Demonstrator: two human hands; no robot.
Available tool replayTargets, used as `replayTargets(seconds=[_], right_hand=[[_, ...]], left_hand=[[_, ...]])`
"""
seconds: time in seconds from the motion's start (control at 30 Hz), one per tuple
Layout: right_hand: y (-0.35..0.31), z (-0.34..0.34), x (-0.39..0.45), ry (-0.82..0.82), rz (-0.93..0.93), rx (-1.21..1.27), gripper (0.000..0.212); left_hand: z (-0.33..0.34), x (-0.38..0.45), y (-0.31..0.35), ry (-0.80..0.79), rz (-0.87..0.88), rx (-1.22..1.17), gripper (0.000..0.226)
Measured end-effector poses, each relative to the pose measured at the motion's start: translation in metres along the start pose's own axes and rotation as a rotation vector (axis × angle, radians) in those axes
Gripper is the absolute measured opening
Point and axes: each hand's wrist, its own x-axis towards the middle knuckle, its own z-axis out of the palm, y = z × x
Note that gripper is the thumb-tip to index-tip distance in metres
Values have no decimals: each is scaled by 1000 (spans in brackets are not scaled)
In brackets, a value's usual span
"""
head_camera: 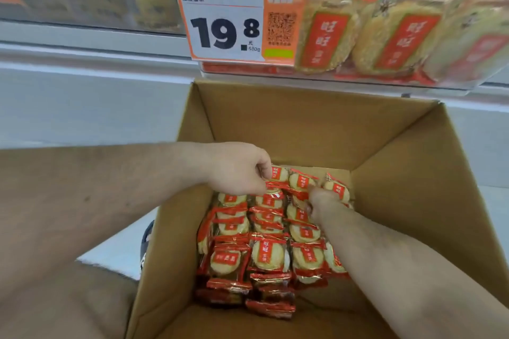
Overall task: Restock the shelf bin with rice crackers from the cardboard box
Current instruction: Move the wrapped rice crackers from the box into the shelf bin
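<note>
An open cardboard box [303, 129] stands below me, its floor covered with several red-and-clear rice cracker packets [267, 253]. Both of my arms reach down into it. My left hand [237, 168] is at the far row, its curled fingers pinching the edge of a packet [276, 175]. My right hand [321, 199] is deeper, curled around packets near the far right row; its fingers are mostly hidden. The clear shelf bin [399, 36] above the box holds more rice cracker packets.
An orange price tag [234, 22] reading 19.8 hangs on the bin's left front. A grey-white shelf ledge [91, 49] runs to the left. A dark shoe [147, 245] shows on the pale floor left of the box. My leg fills the lower left.
</note>
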Motion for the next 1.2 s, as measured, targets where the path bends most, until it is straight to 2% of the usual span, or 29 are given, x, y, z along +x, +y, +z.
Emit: replayTargets(seconds=[0.1,0.23,0.3,0.37,0.47,0.6,0.73,0.8,0.87,1.0,1.07,1.13,1.2], right_hand=[[-3,6,11,-24,88,81,10],[0,-9,3,-108,21,-97,16],[5,-15,-3,-140,6,-103,12],[10,-14,-3,-201,40,-52,9],[7,-2,1,-257,112,29,16],[-3,15,11,-275,188,116,24],[-7,13,-10,-289,117,247,17],[-6,1,-35,-317,67,371,17],[-6,-12,-64,-420,63,468,15],[-7,-36,-118,-866,51,454,13],[-8,-41,-136,-1047,19,384,27],[-10,-41,-142,-1182,-22,286,40],[-16,-42,-135,-1224,-30,199,31]], left_hand=[[2,3,-4,8,-35,-21,27],[-2,7,-6,119,-82,-26,33],[-5,6,-3,168,-91,-91,36],[-5,2,2,164,-82,-129,42],[-1,-1,2,103,-62,-138,49],[0,-3,-7,108,-69,-169,37],[0,-1,-15,117,-139,-227,26],[2,2,-16,112,-185,-330,32],[4,4,-12,93,-223,-460,51],[6,5,0,128,-294,-723,83],[6,6,0,126,-285,-842,84],[7,8,-4,148,-254,-911,75],[7,9,-8,184,-220,-896,64]])
